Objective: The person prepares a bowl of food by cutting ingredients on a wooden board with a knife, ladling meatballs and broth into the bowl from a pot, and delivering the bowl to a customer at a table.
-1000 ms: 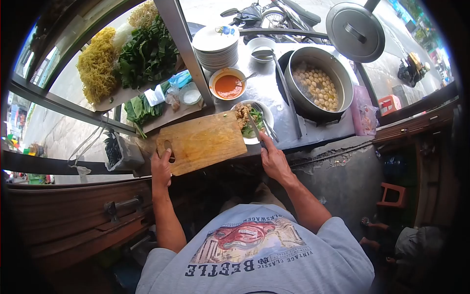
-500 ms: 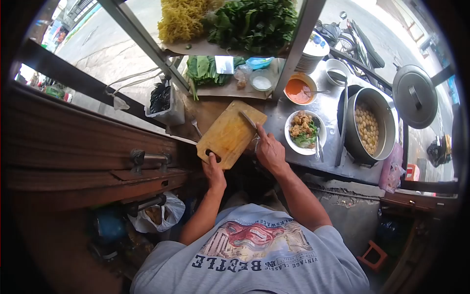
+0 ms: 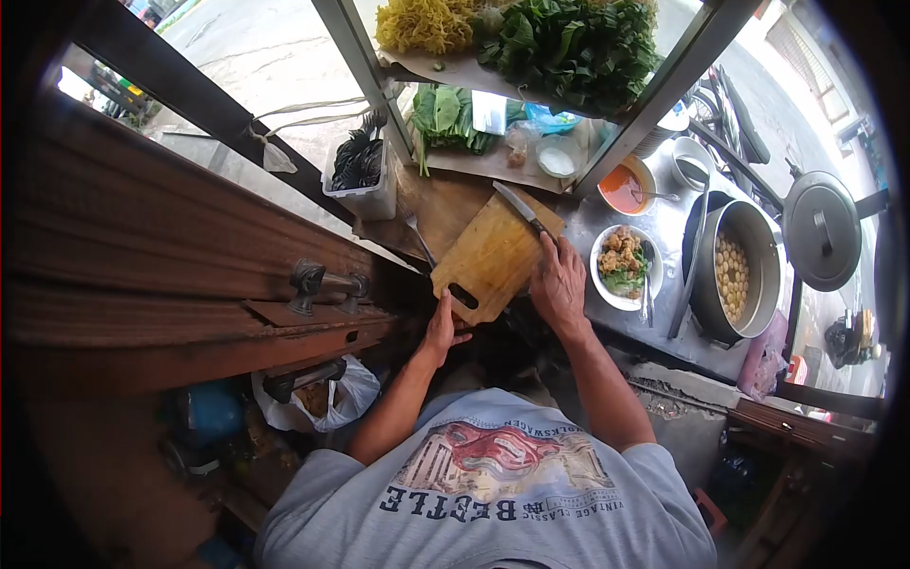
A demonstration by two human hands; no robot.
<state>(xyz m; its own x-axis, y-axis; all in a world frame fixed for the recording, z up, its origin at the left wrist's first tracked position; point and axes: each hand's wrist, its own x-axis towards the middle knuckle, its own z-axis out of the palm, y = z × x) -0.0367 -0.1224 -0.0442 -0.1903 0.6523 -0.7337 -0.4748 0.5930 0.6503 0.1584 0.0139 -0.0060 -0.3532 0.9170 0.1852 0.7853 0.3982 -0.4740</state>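
A wooden cutting board (image 3: 488, 256) lies tilted on the brown counter, its handle hole toward me. My left hand (image 3: 442, 334) is at the handle end, thumb against the board's edge and fingers spread apart, not wrapped round it. A knife (image 3: 517, 206) lies across the board's far right corner, blade pointing away to the left. Over the knife's dark handle is my right hand (image 3: 559, 289), fingers on it by the board's right edge; its fingertips are partly hidden. Left of the board rests a fork (image 3: 418, 235).
Right of the board stand a bowl of food (image 3: 621, 264), a bowl of orange sauce (image 3: 624, 186) and a large pot (image 3: 735, 270) of round balls. A shelf above bears leafy greens (image 3: 569, 47) and yellow noodles (image 3: 425, 25). A cutlery bin (image 3: 363, 175) stands left.
The knife has turned and now lies flatter across the board's corner. My left thumb has come out of the handle hole and the fingers have spread. The view has shifted left.
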